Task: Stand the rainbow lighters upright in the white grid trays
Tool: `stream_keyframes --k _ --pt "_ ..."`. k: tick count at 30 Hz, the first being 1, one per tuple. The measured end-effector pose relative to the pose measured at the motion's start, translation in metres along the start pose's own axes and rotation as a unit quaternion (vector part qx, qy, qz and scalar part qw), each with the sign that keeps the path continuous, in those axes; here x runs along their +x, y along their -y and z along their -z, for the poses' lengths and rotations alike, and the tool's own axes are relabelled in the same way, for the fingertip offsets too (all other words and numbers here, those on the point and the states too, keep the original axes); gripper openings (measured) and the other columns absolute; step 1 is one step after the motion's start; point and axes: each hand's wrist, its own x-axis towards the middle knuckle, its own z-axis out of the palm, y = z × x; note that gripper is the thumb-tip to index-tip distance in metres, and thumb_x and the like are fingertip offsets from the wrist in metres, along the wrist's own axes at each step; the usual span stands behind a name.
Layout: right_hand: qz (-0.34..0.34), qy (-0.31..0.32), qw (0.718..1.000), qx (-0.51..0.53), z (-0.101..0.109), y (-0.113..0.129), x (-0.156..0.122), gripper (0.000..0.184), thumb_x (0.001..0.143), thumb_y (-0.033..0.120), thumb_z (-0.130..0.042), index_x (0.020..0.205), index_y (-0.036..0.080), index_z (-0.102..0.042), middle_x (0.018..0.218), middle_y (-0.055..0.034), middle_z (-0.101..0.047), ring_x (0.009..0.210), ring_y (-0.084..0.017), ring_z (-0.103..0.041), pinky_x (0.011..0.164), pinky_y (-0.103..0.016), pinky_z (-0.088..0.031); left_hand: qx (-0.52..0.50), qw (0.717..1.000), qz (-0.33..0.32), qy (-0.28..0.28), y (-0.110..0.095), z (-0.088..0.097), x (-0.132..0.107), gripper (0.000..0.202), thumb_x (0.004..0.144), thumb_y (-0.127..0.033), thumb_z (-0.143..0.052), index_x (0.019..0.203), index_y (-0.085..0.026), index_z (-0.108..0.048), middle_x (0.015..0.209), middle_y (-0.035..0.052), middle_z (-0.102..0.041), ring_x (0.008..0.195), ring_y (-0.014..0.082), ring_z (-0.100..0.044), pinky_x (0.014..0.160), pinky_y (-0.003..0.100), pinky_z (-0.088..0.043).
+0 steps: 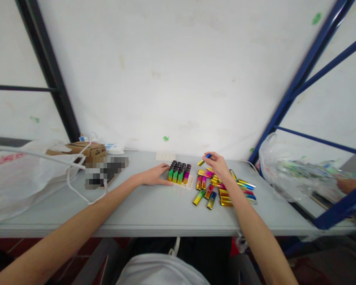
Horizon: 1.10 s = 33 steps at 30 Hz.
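My right hand (218, 165) is raised above the table, pinching one shiny lighter (204, 159) with a yellow and blue body at its fingertips. Below it lies a loose pile of multicoloured metallic lighters (222, 188). My left hand (155, 175) rests flat on the grey table (154, 209), fingers stretched out, touching the left side of a white tray (186, 183). Several lighters (178, 172) stand upright in that tray, black tops up.
A second white tray (165, 156) lies near the wall. A white plastic bag (20, 178), a cardboard box (87, 149) and white cables (77, 174) sit at the left. A clear bag (287, 170) lies at the right, beside blue frame bars (338, 206). Another person's hand (348, 184) shows at the far right.
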Motion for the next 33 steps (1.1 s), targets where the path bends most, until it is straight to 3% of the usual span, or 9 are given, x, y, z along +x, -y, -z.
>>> stream_keyframes --k 5,10,13,16,19,22,26,33 --pt "-0.034 0.060 0.995 0.078 -0.021 0.000 -0.007 0.043 0.063 0.048 -0.089 0.090 0.018 -0.074 0.080 -0.0008 -0.066 0.070 -0.012 -0.054 0.060 -0.024 -0.039 -0.009 1.000 -0.012 -0.013 0.002 -0.001 0.000 0.085 0.080 -0.069 -0.070 0.144 -0.017 -0.051 0.150 0.0147 -0.050 0.138 0.0343 -0.048 0.118 0.042 -0.036" --pt "-0.040 0.125 0.990 0.057 -0.031 0.006 -0.017 0.043 0.079 0.059 -0.074 0.094 0.020 -0.067 0.079 0.0004 -0.065 0.065 -0.012 -0.057 0.059 -0.024 -0.045 -0.024 0.999 -0.033 -0.028 0.005 -0.003 0.000 0.085 0.080 -0.070 -0.071 0.145 -0.020 -0.051 0.150 0.0129 -0.050 0.137 0.0333 -0.049 0.118 0.042 -0.036" --pt "-0.062 0.152 0.985 0.060 -0.036 0.008 -0.022 0.045 0.084 0.064 -0.067 0.101 0.024 -0.058 0.065 0.0069 -0.053 0.048 -0.008 -0.043 0.047 -0.020 -0.035 -0.021 0.999 -0.027 -0.024 0.005 -0.003 0.000 0.083 0.081 -0.069 -0.070 0.145 -0.020 -0.052 0.150 0.0131 -0.050 0.137 0.0329 -0.049 0.118 0.042 -0.036" --pt "-0.103 0.143 0.981 0.082 -0.041 0.010 -0.023 0.048 0.084 0.071 -0.061 0.091 0.024 -0.054 0.056 0.0111 -0.033 0.043 -0.006 -0.022 0.042 -0.018 -0.019 -0.013 1.000 -0.014 -0.014 0.002 -0.002 -0.001 0.083 0.081 -0.068 -0.071 0.144 -0.017 -0.052 0.150 0.0151 -0.049 0.138 0.0331 -0.047 0.120 0.041 -0.034" --pt "-0.143 0.109 0.980 0.087 -0.045 0.009 -0.022 0.061 0.087 0.079 -0.045 0.067 0.022 -0.042 0.052 0.0101 -0.022 0.043 -0.006 -0.015 0.040 -0.020 -0.013 -0.012 1.000 -0.005 -0.007 0.000 0.000 -0.001 0.085 0.081 -0.067 -0.071 0.145 -0.015 -0.051 0.150 0.0164 -0.048 0.138 0.0335 -0.047 0.120 0.042 -0.034" --pt "-0.156 0.054 0.984 0.062 -0.050 0.006 -0.023 0.057 0.092 0.068 -0.041 0.057 0.024 -0.030 0.049 0.0088 -0.019 0.041 -0.007 -0.013 0.038 -0.022 -0.012 -0.008 1.000 -0.007 -0.009 0.000 0.000 -0.002 0.083 0.081 -0.067 -0.070 0.144 -0.016 -0.051 0.149 0.0155 -0.049 0.138 0.0330 -0.048 0.120 0.042 -0.035" --pt "-0.143 0.023 0.989 0.031 -0.058 0.003 -0.026 0.047 0.093 0.050 -0.038 0.055 0.024 -0.029 0.046 0.0073 -0.020 0.039 -0.007 -0.015 0.037 -0.022 -0.012 -0.006 1.000 -0.018 -0.016 0.002 -0.001 -0.001 0.082 0.081 -0.068 -0.070 0.144 -0.019 -0.052 0.148 0.0138 -0.050 0.137 0.0322 -0.049 0.120 0.042 -0.035" --pt "-0.153 0.048 0.986 0.040 -0.067 0.004 -0.030 0.051 0.094 0.055 -0.037 0.054 0.024 -0.031 0.045 0.0075 -0.019 0.037 -0.007 -0.014 0.034 -0.021 -0.014 -0.011 1.000 -0.004 -0.009 0.001 -0.001 -0.001 0.085 0.080 -0.067 -0.072 0.145 -0.017 -0.051 0.150 0.0158 -0.048 0.139 0.0333 -0.047 0.121 0.043 -0.033"
